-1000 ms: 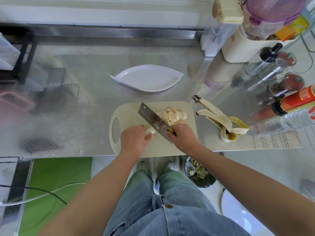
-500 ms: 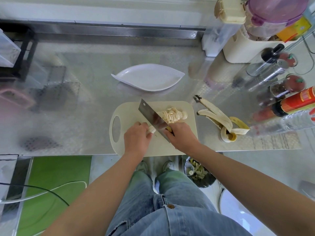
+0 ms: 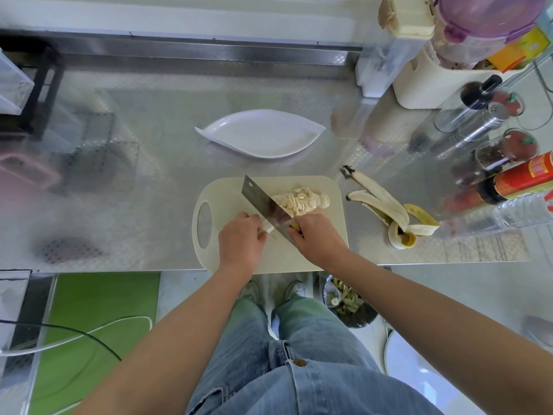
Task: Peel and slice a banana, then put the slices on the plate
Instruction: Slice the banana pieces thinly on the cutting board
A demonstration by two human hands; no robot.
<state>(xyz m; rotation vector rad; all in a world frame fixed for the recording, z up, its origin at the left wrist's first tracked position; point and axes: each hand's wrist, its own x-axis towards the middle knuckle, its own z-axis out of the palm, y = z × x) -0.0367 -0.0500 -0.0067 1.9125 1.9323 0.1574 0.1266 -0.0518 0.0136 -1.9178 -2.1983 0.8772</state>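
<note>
A cream cutting board [image 3: 317,187] lies at the counter's front edge. On it sits a row of banana slices [image 3: 300,202]. My left hand [image 3: 241,242] pinches the short uncut banana stub [image 3: 267,227], most of it hidden under my fingers. My right hand [image 3: 315,235] grips the handle of a cleaver [image 3: 264,206], whose blade stands between the stub and the slices. A white leaf-shaped plate [image 3: 260,134] lies bare behind the board.
A banana peel [image 3: 389,209] lies on the steel counter [image 3: 149,163] right of the board. Bottles and shakers [image 3: 490,163] crowd the right side, containers [image 3: 443,52] the back right. A waste bin [image 3: 347,304] stands on the floor below the counter edge.
My left hand has slid right along the board as the banana stub shortened. The cleaver blade has shifted slightly with more slices lying behind it.
</note>
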